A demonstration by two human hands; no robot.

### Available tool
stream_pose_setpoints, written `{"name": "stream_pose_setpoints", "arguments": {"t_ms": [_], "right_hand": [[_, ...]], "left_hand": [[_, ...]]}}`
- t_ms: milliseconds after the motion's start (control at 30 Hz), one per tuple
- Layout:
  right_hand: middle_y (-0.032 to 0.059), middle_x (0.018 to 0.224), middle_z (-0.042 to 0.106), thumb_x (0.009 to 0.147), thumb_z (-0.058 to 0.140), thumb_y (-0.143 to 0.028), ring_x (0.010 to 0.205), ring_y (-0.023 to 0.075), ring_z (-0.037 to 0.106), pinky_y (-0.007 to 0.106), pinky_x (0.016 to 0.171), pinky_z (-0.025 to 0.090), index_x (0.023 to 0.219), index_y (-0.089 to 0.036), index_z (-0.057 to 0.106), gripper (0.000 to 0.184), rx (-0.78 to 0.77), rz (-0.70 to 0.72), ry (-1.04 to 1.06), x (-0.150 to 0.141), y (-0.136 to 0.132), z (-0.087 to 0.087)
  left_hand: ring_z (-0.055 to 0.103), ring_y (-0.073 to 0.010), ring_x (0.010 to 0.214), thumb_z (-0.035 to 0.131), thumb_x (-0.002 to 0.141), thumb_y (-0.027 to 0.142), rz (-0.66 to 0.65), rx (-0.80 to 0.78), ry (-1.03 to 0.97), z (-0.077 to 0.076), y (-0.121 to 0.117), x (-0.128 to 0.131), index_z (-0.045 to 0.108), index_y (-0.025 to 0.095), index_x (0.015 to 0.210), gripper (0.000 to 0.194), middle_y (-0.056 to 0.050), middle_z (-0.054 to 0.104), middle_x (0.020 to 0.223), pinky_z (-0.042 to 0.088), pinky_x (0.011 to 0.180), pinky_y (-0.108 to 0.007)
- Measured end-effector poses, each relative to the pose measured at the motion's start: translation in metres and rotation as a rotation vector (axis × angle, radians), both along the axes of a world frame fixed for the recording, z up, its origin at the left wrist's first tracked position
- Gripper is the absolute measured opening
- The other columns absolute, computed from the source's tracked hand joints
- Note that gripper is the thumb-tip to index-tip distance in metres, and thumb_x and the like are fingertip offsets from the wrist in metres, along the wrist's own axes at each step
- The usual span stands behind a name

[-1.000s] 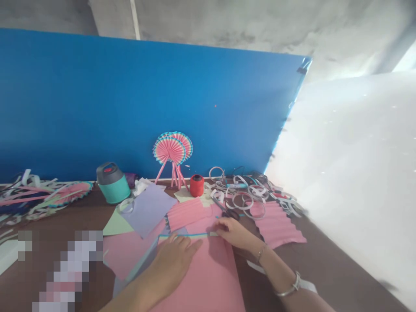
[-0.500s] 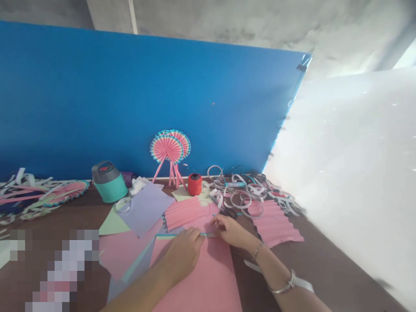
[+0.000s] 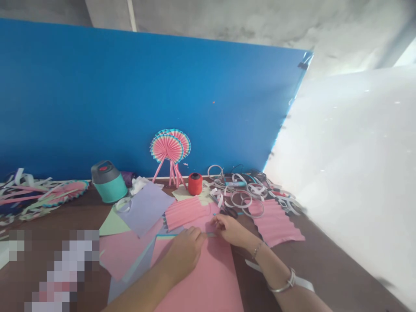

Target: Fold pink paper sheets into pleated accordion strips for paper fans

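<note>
A large pink paper sheet (image 3: 208,281) lies in front of me, its far edge banded with blue and pale yellow strips. My left hand (image 3: 186,249) rests on that edge, fingers bent and held together, pressing the paper. Beside it, at the right end of the banded edge, my right hand (image 3: 229,229) has its fingers curled in a pinch. Whatever sits between those fingertips is hidden. Just beyond the hands lies a pleated pink paper (image 3: 183,212), and dark-handled scissors (image 3: 230,212) are partly covered by the right hand.
Lilac paper (image 3: 147,208) and other coloured sheets overlap on the left. Behind stand a teal and grey container (image 3: 109,182), a red thread spool (image 3: 195,185) and round pink paper fans (image 3: 167,148). White strip loops (image 3: 240,199) and another pleated pink sheet (image 3: 279,223) lie right.
The view has shifted very slightly. Both hands keep practically the same place and pose at the sheet's far edge.
</note>
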State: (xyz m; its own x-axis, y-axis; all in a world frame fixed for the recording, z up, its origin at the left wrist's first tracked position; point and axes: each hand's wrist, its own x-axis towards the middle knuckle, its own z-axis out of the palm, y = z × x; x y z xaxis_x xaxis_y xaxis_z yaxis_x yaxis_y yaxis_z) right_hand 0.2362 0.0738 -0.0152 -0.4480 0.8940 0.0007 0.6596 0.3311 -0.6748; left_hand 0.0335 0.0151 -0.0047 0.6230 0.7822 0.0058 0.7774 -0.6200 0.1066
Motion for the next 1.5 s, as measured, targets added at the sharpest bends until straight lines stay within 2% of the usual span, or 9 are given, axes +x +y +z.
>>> {"name": "stream_pose_setpoints", "arguments": {"t_ms": [133,333,567,967,1100,1200,1267,1433,1500], "right_hand": [[0.0029,0.075,0.066,0.062,0.047,0.000,0.069,0.0145,0.058,0.022,0.061,0.039,0.092,-0.014,0.064,0.037,0.014,0.007,-0.033,-0.001,-0.001,0.003],[0.0020,0.075,0.066,0.062,0.050,-0.003,0.067,0.0144,0.057,0.022,0.059,0.035,0.091,-0.017,0.065,0.036,0.040,-0.023,-0.094,-0.001,-0.004,0.008],[0.0037,0.079,0.069,0.062,0.051,-0.003,0.074,0.0168,0.060,0.023,0.063,0.036,0.089,-0.017,0.067,0.034,0.022,-0.084,-0.147,0.006,-0.008,0.013],[0.0051,0.082,0.072,0.070,0.061,-0.014,0.077,0.0194,0.063,0.025,0.063,0.034,0.081,-0.020,0.068,0.014,0.037,-0.158,-0.302,0.004,-0.014,0.023],[0.0053,0.080,0.072,0.070,0.062,-0.015,0.075,0.0193,0.063,0.025,0.062,0.035,0.077,-0.019,0.070,0.011,0.013,-0.162,-0.256,0.006,-0.013,0.018],[0.0049,0.079,0.072,0.071,0.061,-0.013,0.073,0.0183,0.063,0.024,0.062,0.037,0.076,-0.018,0.070,0.012,-0.026,-0.138,-0.181,0.008,-0.012,0.017],[0.0048,0.080,0.071,0.072,0.059,-0.012,0.074,0.0185,0.062,0.024,0.064,0.038,0.076,-0.018,0.070,0.013,0.003,-0.115,-0.171,0.008,-0.012,0.019],[0.0045,0.076,0.066,0.078,0.056,-0.012,0.078,0.0193,0.057,0.027,0.069,0.038,0.072,-0.018,0.066,0.013,0.216,-0.077,-0.139,0.002,-0.016,0.028],[0.0043,0.074,0.063,0.079,0.055,-0.012,0.078,0.0195,0.055,0.028,0.070,0.039,0.071,-0.018,0.064,0.013,0.284,-0.050,-0.084,-0.001,-0.016,0.027]], "left_hand": [[0.052,-0.0221,0.089,0.037,0.087,0.006,-0.017,0.016,0.024,0.005,-0.002,0.003,0.046,0.019,0.127,0.043,-0.008,0.056,0.099,0.045,0.076,-0.035],[0.052,-0.0244,0.090,0.035,0.088,0.007,0.019,-0.037,0.038,0.010,-0.003,0.007,0.053,0.018,0.120,0.038,-0.010,0.056,0.101,0.045,0.077,-0.039],[0.053,-0.0249,0.093,0.037,0.087,0.006,0.042,-0.035,0.054,0.012,-0.006,0.010,0.050,0.017,0.125,0.041,-0.011,0.056,0.105,0.044,0.079,-0.040],[0.052,-0.0239,0.093,0.036,0.085,0.005,0.032,0.000,0.061,0.008,-0.006,0.009,0.052,0.017,0.120,0.040,-0.011,0.056,0.102,0.044,0.078,-0.037],[0.052,-0.0248,0.092,0.037,0.085,0.006,0.041,0.002,0.054,0.005,-0.005,0.008,0.054,0.016,0.115,0.036,-0.010,0.056,0.100,0.044,0.078,-0.039],[0.053,-0.0233,0.089,0.037,0.086,0.008,0.076,-0.005,-0.018,0.000,-0.005,0.005,0.058,0.015,0.099,0.026,-0.010,0.056,0.097,0.045,0.080,-0.038],[0.053,-0.0218,0.088,0.034,0.089,0.010,0.119,0.019,-0.123,-0.004,-0.004,0.003,0.059,0.017,0.095,0.026,-0.008,0.057,0.095,0.045,0.081,-0.036],[0.049,-0.0245,0.110,0.039,0.091,0.019,0.236,0.150,-0.376,-0.014,0.005,0.001,0.051,0.019,0.123,0.034,-0.009,0.057,0.117,0.041,0.091,-0.040],[0.050,-0.0237,0.110,0.040,0.092,0.023,0.253,0.122,-0.418,-0.015,0.010,0.001,0.054,0.020,0.121,0.032,-0.008,0.060,0.117,0.040,0.091,-0.039]]}}
